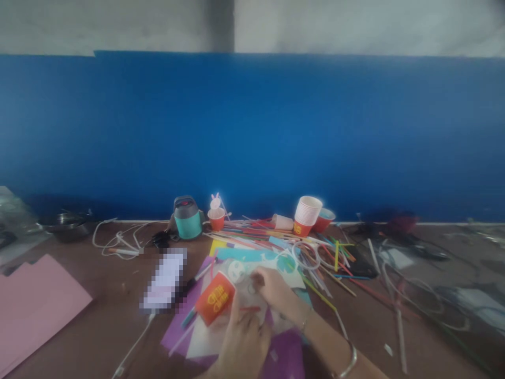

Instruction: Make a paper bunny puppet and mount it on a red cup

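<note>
My left hand (246, 339) is low in the middle of the head view, its fingers bent over the papers. One finger runs up beside the mouth of a red paper cup (214, 301) with yellow lettering, which lies tilted. Just beyond the bent fingers is a short red strip (250, 309). From the right reaches my right hand (270, 287), thumb and fingers pressed together; blur hides what is between them. Left of its fingertips is a white round paper piece (236, 270) with dark markings. White sheets (201, 342) and purple paper (290, 358) lie underneath.
Behind are a teal container (187, 221), a small cup figure (216, 218), stacked paper cups (307, 213) and many coloured sticks (252, 231). Left are a phone (164, 279) with a cable and pink card (35, 316). A clear tape ring (305, 256) lies right.
</note>
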`<state>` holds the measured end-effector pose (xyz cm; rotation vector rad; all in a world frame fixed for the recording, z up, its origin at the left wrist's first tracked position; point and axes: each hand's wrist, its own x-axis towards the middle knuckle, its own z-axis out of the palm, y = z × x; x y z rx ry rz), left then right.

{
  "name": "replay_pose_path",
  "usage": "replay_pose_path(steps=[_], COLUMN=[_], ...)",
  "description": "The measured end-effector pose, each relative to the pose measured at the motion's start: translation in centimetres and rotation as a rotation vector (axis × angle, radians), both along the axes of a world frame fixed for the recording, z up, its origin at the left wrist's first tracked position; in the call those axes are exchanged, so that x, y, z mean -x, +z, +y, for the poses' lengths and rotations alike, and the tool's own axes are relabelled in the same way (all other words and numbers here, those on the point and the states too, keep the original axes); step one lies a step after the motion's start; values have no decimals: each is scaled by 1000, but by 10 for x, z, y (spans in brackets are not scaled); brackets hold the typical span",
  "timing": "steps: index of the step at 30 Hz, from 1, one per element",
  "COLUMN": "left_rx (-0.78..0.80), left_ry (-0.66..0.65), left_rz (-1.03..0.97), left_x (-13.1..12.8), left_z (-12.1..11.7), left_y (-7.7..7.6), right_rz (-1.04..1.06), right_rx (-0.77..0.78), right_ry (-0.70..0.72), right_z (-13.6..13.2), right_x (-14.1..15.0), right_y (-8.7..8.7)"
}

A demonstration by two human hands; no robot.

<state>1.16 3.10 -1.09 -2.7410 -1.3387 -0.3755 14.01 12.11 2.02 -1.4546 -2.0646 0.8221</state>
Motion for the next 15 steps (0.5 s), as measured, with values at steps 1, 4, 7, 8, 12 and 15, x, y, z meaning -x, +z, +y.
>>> replay_pose_path(steps=[1, 4, 7, 8, 12, 15], left_rx=[6, 32, 30, -9, 14, 143], left_ry=[-11, -92, 7, 78, 354, 404], left_rz=[-14, -138, -295, -304, -222, -157], left_x=[1, 10, 29, 36, 59, 68], left_z=[-1, -1, 5, 10, 32, 41], left_y=[2, 20, 44, 50, 53, 43], right_rz=[6, -51, -238, -319, -516, -544], right_rx=[-9, -63, -128, -139, -55, -2], right_ry=[14, -33, -261, -320, -386, -345], right_z=[1, 7, 17, 20, 22, 16], right_x=[-2, -18, -46, -56, -78, -79], right_y=[1, 12, 25, 27, 28, 22])
